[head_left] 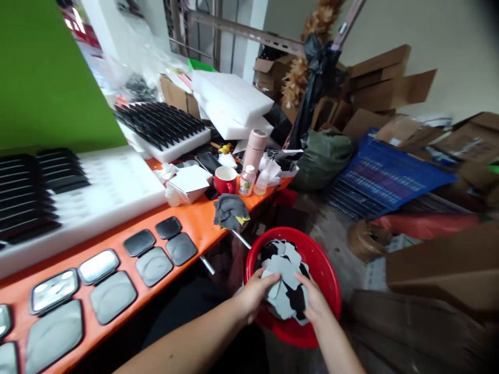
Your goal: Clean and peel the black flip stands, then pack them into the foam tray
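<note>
Both of my hands are down in a red basin (331, 283) beside the table, closed around a loose pile of thin flat pieces (284, 272), pale grey on one face and black on others, with rounded corners. On the pile's left side is my left hand (255, 294), its thumb laid over a grey piece. Opposite it, my right hand (315, 301) grips the right side, fingers partly hidden under the pieces. More such pieces lie behind the hands in the basin. What they are exactly I cannot make out.
Rounded mirror-like plates (113, 296) lie in two rows on the orange table (202, 228). A grey cloth (231, 209) hangs at its edge, near a red mug (225, 180) and a pink flask (255, 148). White foam trays (113, 182) hold black parts. Cardboard boxes (444, 259) crowd the right.
</note>
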{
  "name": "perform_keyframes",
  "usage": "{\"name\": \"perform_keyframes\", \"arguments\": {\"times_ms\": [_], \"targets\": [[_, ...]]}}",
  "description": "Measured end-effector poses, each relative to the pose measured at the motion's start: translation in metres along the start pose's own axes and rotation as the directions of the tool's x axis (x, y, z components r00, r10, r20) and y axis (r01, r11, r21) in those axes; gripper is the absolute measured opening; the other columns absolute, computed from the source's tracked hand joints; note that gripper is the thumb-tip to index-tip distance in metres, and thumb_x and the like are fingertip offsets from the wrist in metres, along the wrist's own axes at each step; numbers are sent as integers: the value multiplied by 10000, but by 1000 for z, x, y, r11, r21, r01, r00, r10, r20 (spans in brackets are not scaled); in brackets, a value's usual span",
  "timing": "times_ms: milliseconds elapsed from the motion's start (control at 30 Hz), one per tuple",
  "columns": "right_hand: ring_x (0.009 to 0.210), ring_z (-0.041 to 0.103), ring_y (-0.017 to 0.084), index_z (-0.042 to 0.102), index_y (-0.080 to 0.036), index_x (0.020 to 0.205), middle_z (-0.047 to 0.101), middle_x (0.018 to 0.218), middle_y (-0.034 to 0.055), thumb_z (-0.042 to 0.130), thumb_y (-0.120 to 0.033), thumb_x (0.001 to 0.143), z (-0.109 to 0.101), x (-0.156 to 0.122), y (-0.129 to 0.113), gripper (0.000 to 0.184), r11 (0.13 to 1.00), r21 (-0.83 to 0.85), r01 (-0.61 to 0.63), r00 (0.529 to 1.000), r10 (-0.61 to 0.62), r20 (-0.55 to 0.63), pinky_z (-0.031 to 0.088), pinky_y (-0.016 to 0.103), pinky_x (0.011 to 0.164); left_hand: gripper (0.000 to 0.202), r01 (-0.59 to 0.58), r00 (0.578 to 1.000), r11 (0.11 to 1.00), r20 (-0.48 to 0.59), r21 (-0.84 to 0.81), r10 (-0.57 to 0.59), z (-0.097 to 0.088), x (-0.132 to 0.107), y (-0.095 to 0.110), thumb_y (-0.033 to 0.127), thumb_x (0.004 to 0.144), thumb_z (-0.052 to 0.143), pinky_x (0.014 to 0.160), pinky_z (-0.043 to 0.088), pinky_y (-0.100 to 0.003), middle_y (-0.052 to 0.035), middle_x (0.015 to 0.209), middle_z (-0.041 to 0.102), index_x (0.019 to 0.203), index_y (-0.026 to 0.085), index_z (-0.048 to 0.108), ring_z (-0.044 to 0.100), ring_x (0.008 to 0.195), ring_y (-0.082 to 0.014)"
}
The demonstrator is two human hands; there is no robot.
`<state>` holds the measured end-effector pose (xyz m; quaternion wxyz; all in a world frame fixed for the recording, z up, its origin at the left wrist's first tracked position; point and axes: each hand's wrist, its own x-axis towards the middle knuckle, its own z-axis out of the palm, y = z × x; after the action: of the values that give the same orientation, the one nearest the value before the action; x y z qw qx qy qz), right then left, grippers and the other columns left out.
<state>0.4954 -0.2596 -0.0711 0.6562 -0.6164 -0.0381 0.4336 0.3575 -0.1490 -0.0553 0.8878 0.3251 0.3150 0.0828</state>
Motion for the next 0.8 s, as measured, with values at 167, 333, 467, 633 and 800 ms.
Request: {"name": "perform_keyframes", "arguments": {"times_ms": [167,333,467,633,800], "targets": [[935,602,278,535,-251,1061,657,977,38,677,-287,636,46,-5,6,449,996,75,-39,999,39,1,520,399,726,486,-102,985,992,-150,-73,90,-4,-5,6,338,642,666,728,460,-340,-137,879,662,1035,77,551,621,780,-233],[902,611,267,535,-252,1054,655,964,42,655,-307,657,83,-10,-1,418,994,109,-23,999,26,-32,531,380,690,384,-214,959,973,-207,-88,192,-4,-23,30,270,668,629,742,457,-333,-127,940,653,1002,98,548,617,808,-223],[917,602,244,519,-235,1098,643,999,39,641,-297,677,134,-2,-22,443,987,68,148,985,-153,77,518,347,719,384,-338,924,940,-205,-44,323,-22,-39,74,280,665,641,700,470,-323,-85,892,660,1003,126,543,620,759,-210],[964,574,220,541,-221,1093,637,1009,30,642,-255,675,216,31,-58,432,940,146,307,848,-340,406,454,357,848,358,-521,825,846,-191,112,532,-71,-40,139,265,670,651,704,470,-294,-44,864,642,988,141,541,606,754,-178],[950,572,237,574,-188,1008,635,1006,53,679,-272,634,258,74,-66,398,949,144,282,731,-310,608,418,394,877,428,-597,740,726,-115,342,663,-116,-26,184,298,673,652,733,473,-320,-50,900,632,1054,146,528,594,759,-174]]}}
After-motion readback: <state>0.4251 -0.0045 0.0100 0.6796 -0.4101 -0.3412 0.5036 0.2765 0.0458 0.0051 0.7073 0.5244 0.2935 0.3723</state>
